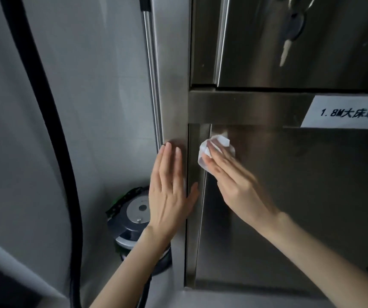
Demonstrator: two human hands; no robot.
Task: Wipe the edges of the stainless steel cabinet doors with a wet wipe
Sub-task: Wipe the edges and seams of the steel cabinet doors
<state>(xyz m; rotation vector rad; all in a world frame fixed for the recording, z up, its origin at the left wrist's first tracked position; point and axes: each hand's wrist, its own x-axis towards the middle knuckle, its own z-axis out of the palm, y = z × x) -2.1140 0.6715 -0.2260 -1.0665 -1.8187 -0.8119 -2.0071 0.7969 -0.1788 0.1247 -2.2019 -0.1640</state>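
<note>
From the head camera, the right hand (234, 185) presses a white wet wipe (203, 152) under straight fingers against the lower cabinet door (289, 207), at the door's left edge just below its top corner. The left hand (169, 196) lies flat and open-fingered on the steel upright (174, 85) just left of that door. A paper label (345, 112) sits above the door.
</note>
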